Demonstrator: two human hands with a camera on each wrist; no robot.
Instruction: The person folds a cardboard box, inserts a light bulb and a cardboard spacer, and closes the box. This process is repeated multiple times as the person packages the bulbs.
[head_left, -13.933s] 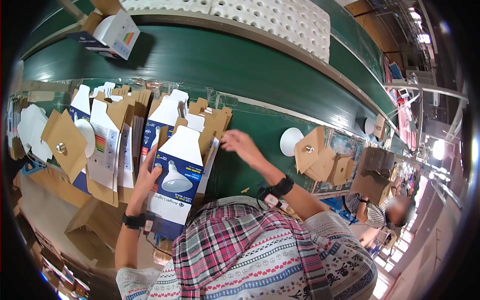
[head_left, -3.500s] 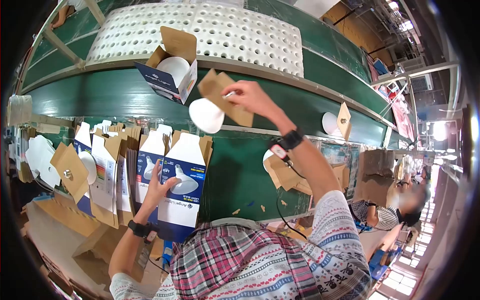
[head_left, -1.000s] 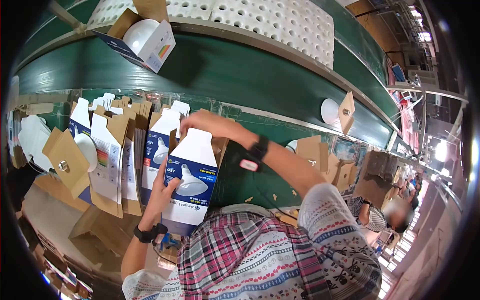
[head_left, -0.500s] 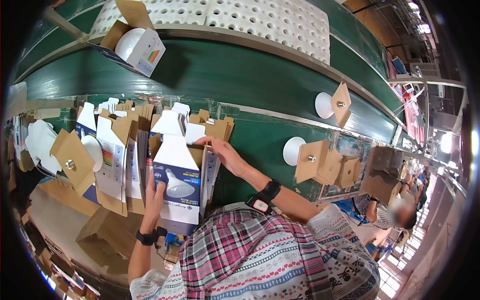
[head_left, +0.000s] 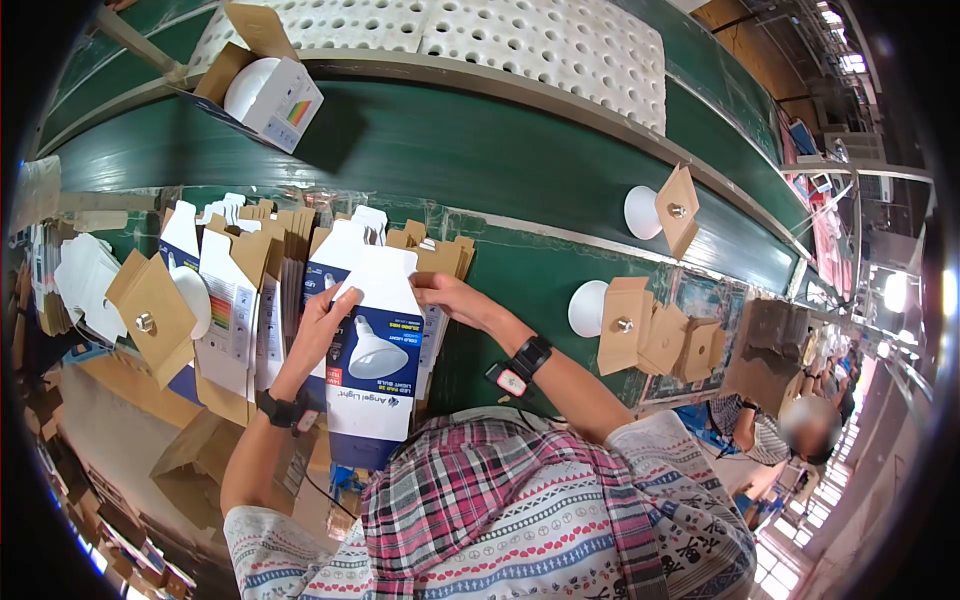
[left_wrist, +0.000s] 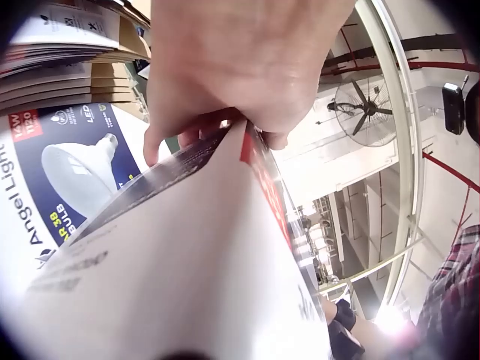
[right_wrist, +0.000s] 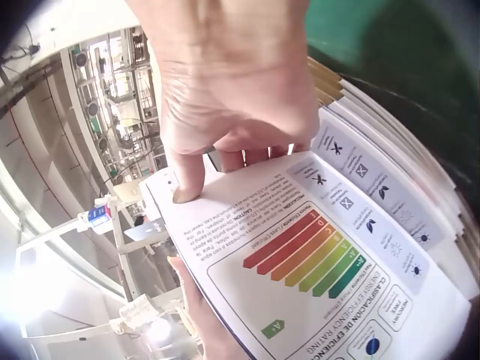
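I hold a flat white and blue bulb carton [head_left: 375, 345] upright in front of my chest. My left hand [head_left: 325, 318] grips its upper left edge, fingers curled round the edge [left_wrist: 225, 82]. My right hand [head_left: 442, 296] pinches the upper right edge. In the right wrist view its thumb [right_wrist: 187, 176] presses on the side panel with the coloured energy label [right_wrist: 304, 255]. Right behind it stand stacks of the same flat cartons [head_left: 275, 250], one printed with a bulb [left_wrist: 71, 161].
An open box with a white bulb [head_left: 262, 88] lies on the green conveyor belt [head_left: 480, 140]. Bulbs in cardboard inserts sit at the right [head_left: 658, 208] [head_left: 605, 312] and at the left [head_left: 160, 305]. Another person [head_left: 790, 425] works at the far right.
The carton has come up and now faces me flat. My left hand slid from its lower left edge to the upper left; the right hand stays at the top right edge.
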